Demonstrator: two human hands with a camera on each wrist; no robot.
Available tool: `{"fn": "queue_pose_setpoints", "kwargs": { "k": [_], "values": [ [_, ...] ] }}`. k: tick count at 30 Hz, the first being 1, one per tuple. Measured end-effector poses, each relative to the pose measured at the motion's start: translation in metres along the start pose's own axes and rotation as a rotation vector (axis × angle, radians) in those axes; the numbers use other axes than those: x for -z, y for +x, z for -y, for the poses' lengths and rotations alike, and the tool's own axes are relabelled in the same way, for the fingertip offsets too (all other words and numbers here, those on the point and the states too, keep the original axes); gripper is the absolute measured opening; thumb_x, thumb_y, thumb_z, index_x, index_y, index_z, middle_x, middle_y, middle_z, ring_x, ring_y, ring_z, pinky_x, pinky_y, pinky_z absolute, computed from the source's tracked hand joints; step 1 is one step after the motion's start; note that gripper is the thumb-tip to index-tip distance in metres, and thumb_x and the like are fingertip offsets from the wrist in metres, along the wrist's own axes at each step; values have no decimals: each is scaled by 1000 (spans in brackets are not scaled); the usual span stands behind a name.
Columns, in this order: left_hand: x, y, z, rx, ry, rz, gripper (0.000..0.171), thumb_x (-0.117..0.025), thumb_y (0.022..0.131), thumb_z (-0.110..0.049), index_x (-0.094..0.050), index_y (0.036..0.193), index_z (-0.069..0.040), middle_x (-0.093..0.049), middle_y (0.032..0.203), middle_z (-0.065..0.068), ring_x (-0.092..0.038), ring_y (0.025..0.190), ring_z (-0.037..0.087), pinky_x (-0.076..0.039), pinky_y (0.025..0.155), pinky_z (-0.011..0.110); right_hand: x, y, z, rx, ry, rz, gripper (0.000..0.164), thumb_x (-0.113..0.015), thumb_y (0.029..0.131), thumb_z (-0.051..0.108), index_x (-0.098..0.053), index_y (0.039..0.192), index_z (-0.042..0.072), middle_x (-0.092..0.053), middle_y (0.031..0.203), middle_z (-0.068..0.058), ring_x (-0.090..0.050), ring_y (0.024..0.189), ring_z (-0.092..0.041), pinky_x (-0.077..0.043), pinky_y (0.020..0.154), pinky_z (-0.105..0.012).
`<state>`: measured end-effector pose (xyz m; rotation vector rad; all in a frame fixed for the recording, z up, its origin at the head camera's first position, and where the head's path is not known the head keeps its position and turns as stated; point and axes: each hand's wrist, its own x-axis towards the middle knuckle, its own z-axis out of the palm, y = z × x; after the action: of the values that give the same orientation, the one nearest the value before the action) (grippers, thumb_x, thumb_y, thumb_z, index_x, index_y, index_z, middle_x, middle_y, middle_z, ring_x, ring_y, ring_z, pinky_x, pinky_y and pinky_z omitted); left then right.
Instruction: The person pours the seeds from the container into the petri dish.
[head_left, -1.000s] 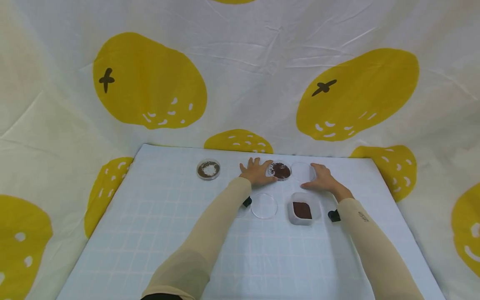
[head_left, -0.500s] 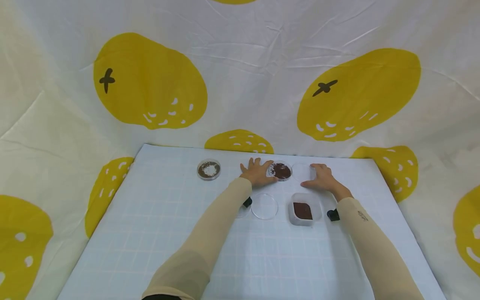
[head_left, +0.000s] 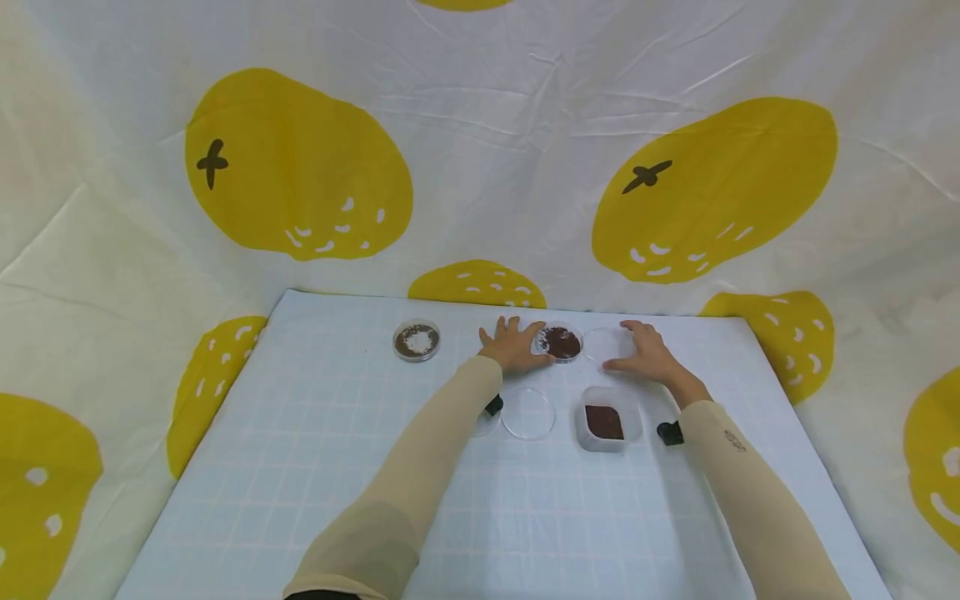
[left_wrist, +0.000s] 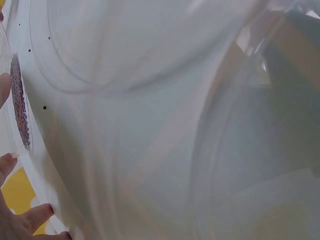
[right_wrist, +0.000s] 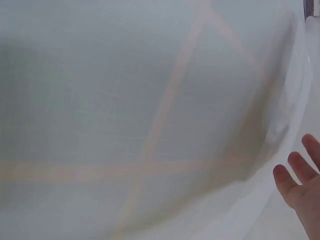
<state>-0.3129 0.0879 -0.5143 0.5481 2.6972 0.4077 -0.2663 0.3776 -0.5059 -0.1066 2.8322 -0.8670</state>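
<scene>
At the back of the table my left hand point(head_left: 513, 347) pinches a round petri dish point(head_left: 561, 343) of dark brown granules, thumb and index finger at opposite sides of its rim. White bits lie along that dish's left part. The left wrist view shows the same dish point(left_wrist: 20, 102) edge-on. Just right of it, my right hand point(head_left: 647, 358) holds a clear petri dish part point(head_left: 596, 340) by the rim between thumb and index finger. In the right wrist view several of the right hand's fingers point(right_wrist: 300, 172) extend outward; what the thumb touches is out of frame there.
Left of the hands stands another petri dish point(head_left: 416, 340) with brown granules and a white heap. Nearer me lie a clear round lid or dish point(head_left: 504, 414) and a square plastic container point(head_left: 591, 442) of brown powder. A patterned curtain point(head_left: 495, 200) closes off the back.
The right hand's index finger has shifted slightly back and left at the clear dish part's rim. My left hand and the dish of granules have stayed put.
</scene>
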Motion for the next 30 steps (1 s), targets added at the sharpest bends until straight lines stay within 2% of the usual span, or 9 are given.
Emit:
{"fn": "queue_pose_setpoints", "kwargs": {
  "k": [13, 22, 30],
  "values": [
    [-2, 3, 2, 0, -15, 4, 81, -54, 89, -73, -24, 158, -43, -16, 164, 13, -5, 150, 42, -7, 108, 75, 10, -2, 23, 59, 24, -46, 99, -87, 78, 36, -30, 151, 3, -27, 154, -27, -26, 137, -44, -25, 109, -67],
    [-5, 7, 2, 2, -8, 4, 82, -54, 87, -75, -24, 158, -44, -16, 164, 12, -4, 150, 42, -7, 108, 76, 14, 3, 46, 122, 19, -13, 100, -88, 76, 33, -31, 151, 1, -32, 154, -25, -33, 137, -44, -27, 110, -64],
    [-5, 7, 4, -5, -6, -8, 82, -54, 87, -75, -25, 157, -44, -17, 164, 12, -5, 150, 42, -7, 108, 76, 17, 1, 56, 153, -25, -34, 95, -87, 77, 22, -29, 148, -2, -39, 150, -28, -42, 132, -46, -33, 107, -62]
  ]
}}
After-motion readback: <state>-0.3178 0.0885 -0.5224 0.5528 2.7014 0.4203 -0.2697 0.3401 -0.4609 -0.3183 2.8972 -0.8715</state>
